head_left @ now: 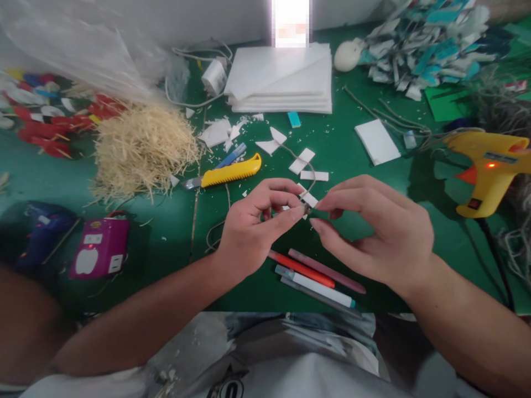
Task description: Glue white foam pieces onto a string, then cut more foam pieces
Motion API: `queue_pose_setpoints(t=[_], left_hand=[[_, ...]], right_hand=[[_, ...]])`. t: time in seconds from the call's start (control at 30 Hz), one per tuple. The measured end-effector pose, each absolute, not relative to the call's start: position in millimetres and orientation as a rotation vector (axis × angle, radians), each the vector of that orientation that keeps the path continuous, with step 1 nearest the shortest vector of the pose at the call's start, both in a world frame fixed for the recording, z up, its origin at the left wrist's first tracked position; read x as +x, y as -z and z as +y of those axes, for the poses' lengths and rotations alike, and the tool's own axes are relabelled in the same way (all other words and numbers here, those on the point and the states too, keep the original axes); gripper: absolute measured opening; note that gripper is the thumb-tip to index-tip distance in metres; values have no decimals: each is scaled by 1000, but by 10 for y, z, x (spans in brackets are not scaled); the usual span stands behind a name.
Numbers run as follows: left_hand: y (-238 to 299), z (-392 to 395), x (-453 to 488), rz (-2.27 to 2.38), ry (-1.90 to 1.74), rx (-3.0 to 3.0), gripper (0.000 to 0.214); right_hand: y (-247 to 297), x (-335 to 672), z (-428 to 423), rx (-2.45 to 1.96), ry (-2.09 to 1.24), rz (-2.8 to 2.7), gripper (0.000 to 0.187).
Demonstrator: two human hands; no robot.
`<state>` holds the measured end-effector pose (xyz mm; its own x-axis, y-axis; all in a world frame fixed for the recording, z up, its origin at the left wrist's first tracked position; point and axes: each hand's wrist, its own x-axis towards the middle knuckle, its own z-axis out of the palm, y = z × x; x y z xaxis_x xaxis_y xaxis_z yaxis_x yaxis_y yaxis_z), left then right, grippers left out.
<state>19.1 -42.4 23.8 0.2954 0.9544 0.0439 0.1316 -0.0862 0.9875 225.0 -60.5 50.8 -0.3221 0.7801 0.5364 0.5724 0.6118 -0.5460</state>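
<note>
Beyond the left hand (263, 221), on its outer side, I see a yellow cutter (232, 172) lying loose. That hand pinches a thin grey cord (313, 170) between thumb and fingers. White pieces (302, 160) just past its fingertips look already cut; how much of the cord's handling is left, I can't make out. Beside the pinch, the right hand (381, 232) holds thumb and forefinger parted, seemingly gripping nothing. Rightward of it, a glue gun (493, 166) glows.
</note>
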Motion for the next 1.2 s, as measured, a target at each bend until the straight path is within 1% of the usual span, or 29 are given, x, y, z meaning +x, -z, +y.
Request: queue_pose_setpoints(t=[0.1,0.4,0.53,0.77,0.93,1.03,1.2], left_hand=[[-245,-427,192,1043,-955,1485,12],[-248,-422,191,1046,-939,1543,11],[-271,-423,190,1027,-1006,1620,10],[-292,-445,168,1031,-1065,1923,15],[-272,-432,159,1044,-1077,2063,11],[-267,-422,153,1033,-1085,2084,12],[-258,-429,154,1032,-1078,2120,10]], right_hand=[[-460,2247,-591,-1062,-296,-2059,12],[-458,2245,-581,-1044,-167,-2119,16],[-460,2256,-590,-1047,-193,-2103,19],[-480,2259,-576,-1049,-352,-2037,19],[-473,2256,-574,-1059,-516,-2001,18],[-454,2243,-578,-1087,-673,-1920,16],[-471,2197,-572,-1146,-1044,-1577,12]])
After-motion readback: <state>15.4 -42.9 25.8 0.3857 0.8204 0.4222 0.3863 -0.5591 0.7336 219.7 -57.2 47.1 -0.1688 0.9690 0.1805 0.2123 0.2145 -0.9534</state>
